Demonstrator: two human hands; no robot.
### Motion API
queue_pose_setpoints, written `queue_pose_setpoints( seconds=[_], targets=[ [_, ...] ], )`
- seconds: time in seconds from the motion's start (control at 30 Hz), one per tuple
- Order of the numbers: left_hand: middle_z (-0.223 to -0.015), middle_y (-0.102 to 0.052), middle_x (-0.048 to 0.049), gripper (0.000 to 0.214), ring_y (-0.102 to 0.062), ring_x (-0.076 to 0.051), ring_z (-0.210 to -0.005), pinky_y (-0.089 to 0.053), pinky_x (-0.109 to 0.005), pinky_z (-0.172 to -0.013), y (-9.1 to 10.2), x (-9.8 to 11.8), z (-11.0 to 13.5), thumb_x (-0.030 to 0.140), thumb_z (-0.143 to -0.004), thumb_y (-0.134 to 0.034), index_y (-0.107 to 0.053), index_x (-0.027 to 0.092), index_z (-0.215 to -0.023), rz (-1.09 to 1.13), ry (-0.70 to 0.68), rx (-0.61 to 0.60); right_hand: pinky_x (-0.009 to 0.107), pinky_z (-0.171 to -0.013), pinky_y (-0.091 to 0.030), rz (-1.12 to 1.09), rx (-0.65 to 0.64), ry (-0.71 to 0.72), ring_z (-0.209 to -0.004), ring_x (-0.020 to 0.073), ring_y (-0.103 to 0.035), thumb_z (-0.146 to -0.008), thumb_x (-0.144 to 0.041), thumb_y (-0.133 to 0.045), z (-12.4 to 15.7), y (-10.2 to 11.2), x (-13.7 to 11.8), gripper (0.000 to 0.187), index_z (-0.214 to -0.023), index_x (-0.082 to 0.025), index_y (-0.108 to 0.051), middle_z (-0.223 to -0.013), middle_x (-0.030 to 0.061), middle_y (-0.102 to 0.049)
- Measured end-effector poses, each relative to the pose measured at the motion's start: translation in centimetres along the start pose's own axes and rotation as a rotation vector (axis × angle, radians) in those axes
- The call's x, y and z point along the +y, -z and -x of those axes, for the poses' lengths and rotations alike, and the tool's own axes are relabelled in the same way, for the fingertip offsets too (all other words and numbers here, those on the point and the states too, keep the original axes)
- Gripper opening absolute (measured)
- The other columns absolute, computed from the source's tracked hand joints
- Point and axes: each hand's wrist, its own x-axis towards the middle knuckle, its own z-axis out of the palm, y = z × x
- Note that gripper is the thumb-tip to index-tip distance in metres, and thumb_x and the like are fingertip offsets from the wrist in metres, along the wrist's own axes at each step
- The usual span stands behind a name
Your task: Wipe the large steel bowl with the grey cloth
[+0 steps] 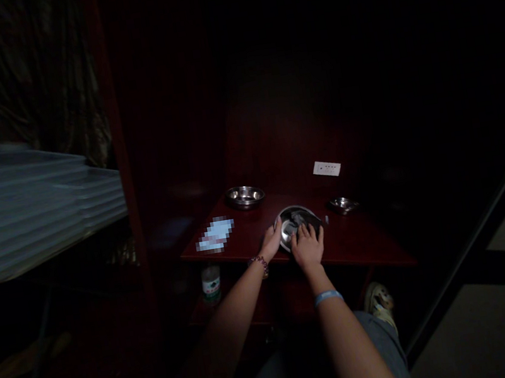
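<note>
A steel bowl (295,213) stands near the front of a dark red wooden table (366,241). My left hand (272,241) grips the bowl's left rim. My right hand (308,245) presses a grey cloth (294,222) into the bowl, fingers closed down on it. A beaded bracelet is on my left wrist and a blue band on my right.
A second steel bowl (245,196) sits at the table's back left, a small steel dish (343,204) at the right, a white card (326,168) behind it. A blurred flat item (214,234) lies at the left. A bottle (210,283) stands under the table. Stacked trays (20,206) fill the left.
</note>
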Motion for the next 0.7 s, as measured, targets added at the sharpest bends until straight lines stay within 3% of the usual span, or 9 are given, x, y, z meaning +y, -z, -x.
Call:
queue_pose_setpoints(
  seconds=[0.13, 0.27, 0.47, 0.7],
  targets=[
    [-0.090, -0.073, -0.0140, 0.058, -0.067, -0.025, -0.088, -0.051, -0.032, -0.084, 0.0, -0.1, 0.0, 0.057, -0.090, -0.034, -0.070, 0.012, -0.091, 0.005, -0.029, 0.016, 0.047, -0.113, -0.003, 0.014, 0.072, 0.020, -0.121, 0.0266, -0.049, -0.097, -0.035, -0.025, 0.1, 1.0, 0.0, 0.053, -0.107, -0.010, -0.071, -0.108, 0.0161, -0.069],
    [-0.095, -0.073, -0.0144, 0.059, -0.067, -0.025, -0.095, -0.049, -0.033, -0.091, 0.0, 0.0, 0.0, 0.057, -0.090, -0.034, -0.071, 0.011, -0.096, 0.012, -0.025, 0.042, 0.046, -0.109, -0.016, 0.062, 0.054, -0.008, -0.102, 0.0264, -0.060, -0.097, -0.037, -0.026, 0.2, 1.7, -0.1, 0.057, -0.089, -0.010, -0.075, -0.091, 0.0174, -0.072],
    [-0.124, -0.064, -0.0142, 0.055, -0.058, -0.023, -0.117, -0.040, -0.032, -0.104, 0.0, 0.1, -0.1, 0.051, -0.093, -0.035, -0.060, 0.013, -0.123, -0.021, -0.035, 0.111, 0.041, -0.097, -0.033, 0.051, -0.074, 0.035, -0.085, 0.0236, -0.066, -0.098, -0.040, -0.025, 0.3, 2.9, -1.0, 0.059, -0.089, -0.009, -0.074, -0.088, 0.0189, -0.072],
    [-0.113, -0.069, -0.0136, 0.055, -0.063, -0.023, -0.105, -0.044, -0.032, -0.099, 0.1, -0.1, 0.0, 0.050, -0.094, -0.031, -0.064, 0.012, -0.116, -0.034, -0.026, 0.114, 0.034, -0.084, -0.043, 0.011, -0.203, 0.195, -0.087, 0.0257, -0.066, -0.096, -0.046, -0.031, 1.0, 4.1, -2.0, 0.057, -0.094, -0.008, -0.073, -0.093, 0.0208, -0.071]
  ],
)
